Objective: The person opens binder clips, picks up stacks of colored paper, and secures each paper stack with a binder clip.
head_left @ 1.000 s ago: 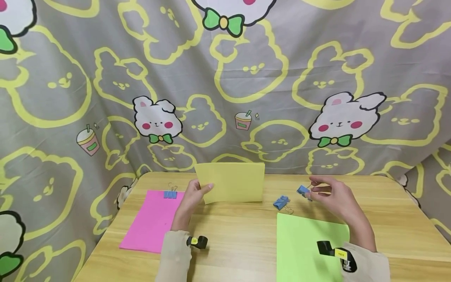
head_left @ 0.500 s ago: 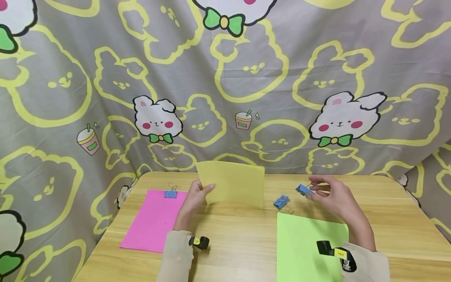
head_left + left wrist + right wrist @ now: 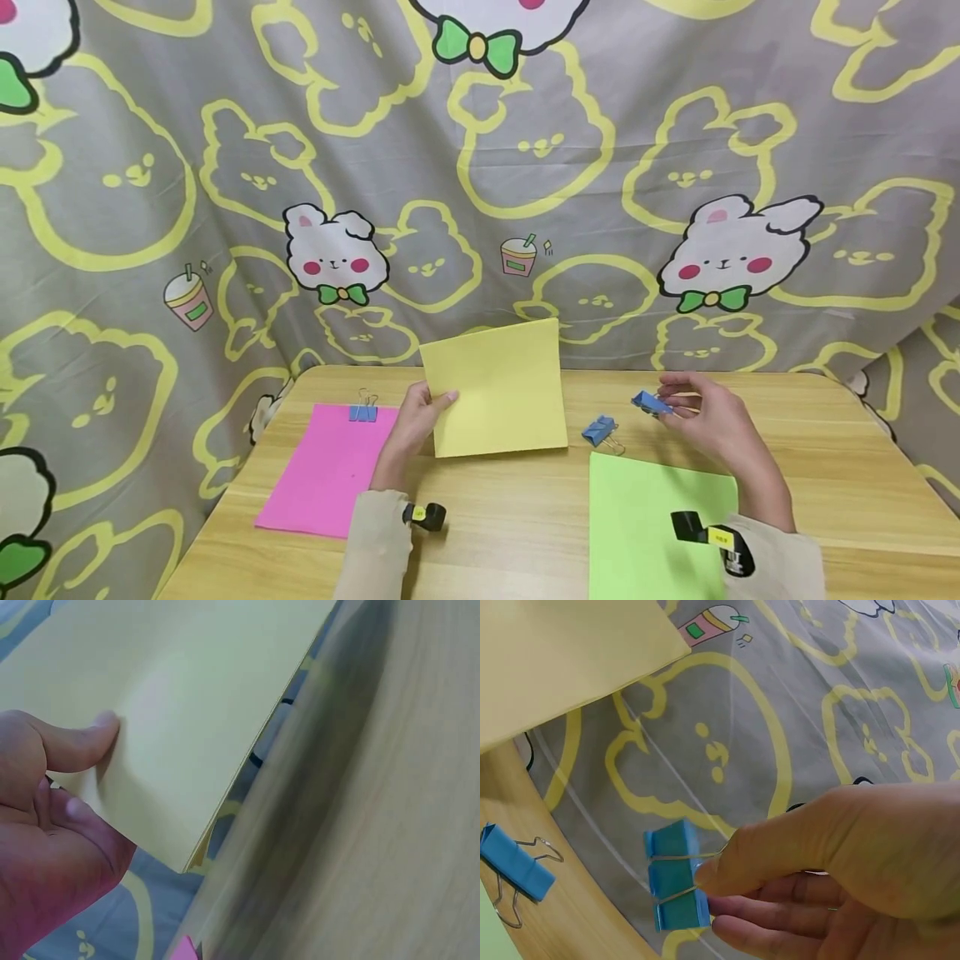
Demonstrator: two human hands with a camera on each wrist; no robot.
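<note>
My left hand [image 3: 420,421] pinches the left side of a stack of yellow paper [image 3: 498,396], thumb on the near face. The stack stands tilted up above the table. My right hand [image 3: 708,417] pinches a blue binder clip [image 3: 676,874] by its wire handles, with the clip's body pointing left toward the yellow paper. A gap separates this clip from the paper's right edge. A second blue binder clip [image 3: 599,431] lies on the table between the paper and my right hand, its wire handles spread apart.
Green paper [image 3: 660,517] lies on the wooden table [image 3: 495,533] under my right forearm. At the left, pink paper [image 3: 315,475] has a blue binder clip [image 3: 363,413] on its top edge. Behind the table hangs a patterned grey curtain [image 3: 480,167].
The yellow paper has turned to face me more, its top right corner rising and its lower edge dropping. The binder clip in my right hand has turned slightly; that hand has barely moved.
</note>
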